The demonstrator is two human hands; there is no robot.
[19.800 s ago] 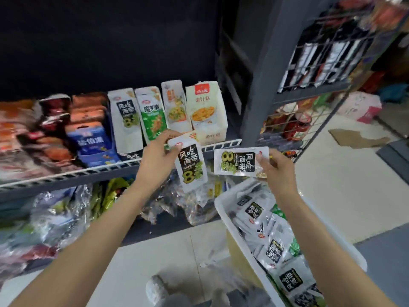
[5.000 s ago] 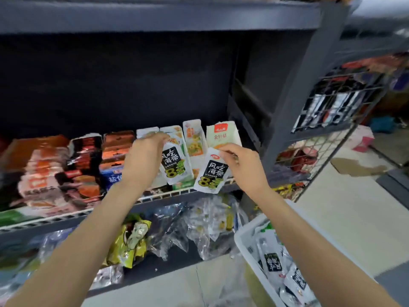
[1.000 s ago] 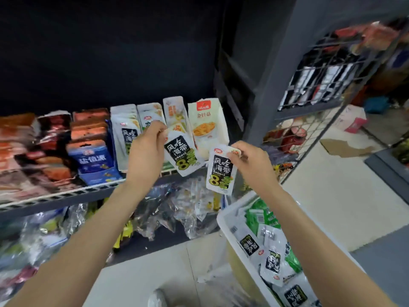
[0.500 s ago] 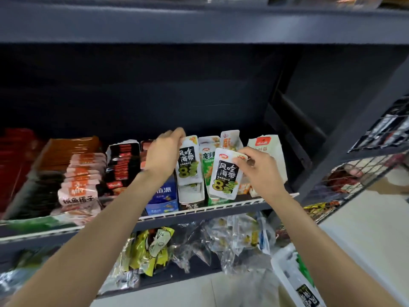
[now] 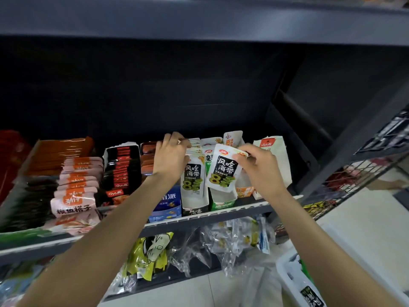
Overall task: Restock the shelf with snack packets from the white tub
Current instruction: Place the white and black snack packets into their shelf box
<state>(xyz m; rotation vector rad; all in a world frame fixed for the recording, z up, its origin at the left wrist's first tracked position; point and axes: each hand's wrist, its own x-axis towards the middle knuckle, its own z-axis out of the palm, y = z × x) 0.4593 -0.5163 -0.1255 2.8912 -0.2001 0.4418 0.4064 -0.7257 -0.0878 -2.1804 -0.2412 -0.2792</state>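
Note:
My right hand (image 5: 257,168) pinches the top corner of a white snack packet (image 5: 223,168) with black and green print, holding it upright just above the shelf's display boxes. My left hand (image 5: 170,157) reaches into the row of the same packets (image 5: 192,173) standing in an open display box (image 5: 194,207), its fingers curled over their top edges. The white tub (image 5: 294,282) shows only at the bottom right corner, with a packet inside.
The grey shelf (image 5: 199,220) carries rows of pink, black-red and orange snack packs at left, a blue box, a green box and a tall white carton (image 5: 276,160) at right. Clear and yellow bags lie below. A wire rack (image 5: 365,173) stands at right.
The view has tilted up, so the tub has dropped almost out of sight. Both hands have moved up to the display box; the left one now sits on the packets' tops.

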